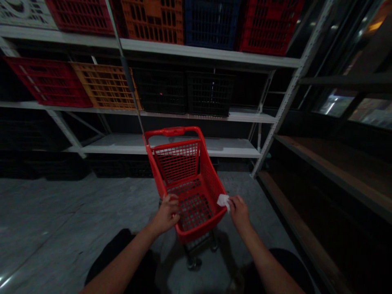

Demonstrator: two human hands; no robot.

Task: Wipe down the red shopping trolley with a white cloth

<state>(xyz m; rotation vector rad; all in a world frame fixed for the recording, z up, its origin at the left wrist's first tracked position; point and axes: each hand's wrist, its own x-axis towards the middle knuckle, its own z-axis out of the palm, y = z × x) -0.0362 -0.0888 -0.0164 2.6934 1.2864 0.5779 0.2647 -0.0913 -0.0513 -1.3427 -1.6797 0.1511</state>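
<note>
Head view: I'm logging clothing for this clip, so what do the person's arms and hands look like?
The left forearm and right forearm are bare, with no sleeve in view. The left hand and right hand are ungloved. No watch, bracelet or ring shows, though the light is dim.

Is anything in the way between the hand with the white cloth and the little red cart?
Nothing visible stands between them. The right hand holds a crumpled white cloth right at the right rim of the small red plastic shopping cart, and the left hand grips the opposite rim.
</note>
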